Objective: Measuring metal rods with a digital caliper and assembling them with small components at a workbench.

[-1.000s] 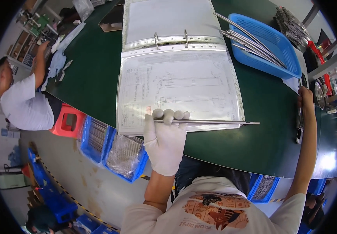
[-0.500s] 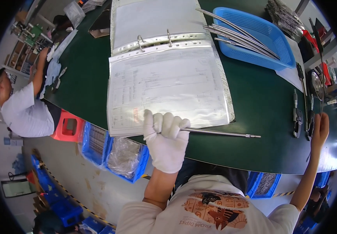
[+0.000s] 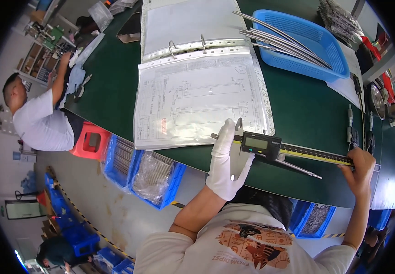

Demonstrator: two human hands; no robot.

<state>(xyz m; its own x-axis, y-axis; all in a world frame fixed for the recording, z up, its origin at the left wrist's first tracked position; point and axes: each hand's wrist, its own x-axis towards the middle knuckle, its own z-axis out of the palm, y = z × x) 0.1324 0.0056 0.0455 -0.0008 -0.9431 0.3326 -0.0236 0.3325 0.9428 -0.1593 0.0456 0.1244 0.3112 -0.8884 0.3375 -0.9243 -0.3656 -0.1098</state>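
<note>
Digital steel caliper with yellow scale lies over a thin metal rod; white-gloved left hand grips its jaw end, bare right hand pinches its far end.

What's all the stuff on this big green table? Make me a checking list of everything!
Surface: green table, mostly covered.
Job's things: digital caliper over a thin metal rod at the near edge.
Clutter: open ring binder with drawing; blue basket of long metal rods.
Grips: gloved left hand holds the caliper's jaw end; bare right hand holds its far end.
Cables: nothing seen.
Surroundings: seated person, red stool, blue crates below.
</note>
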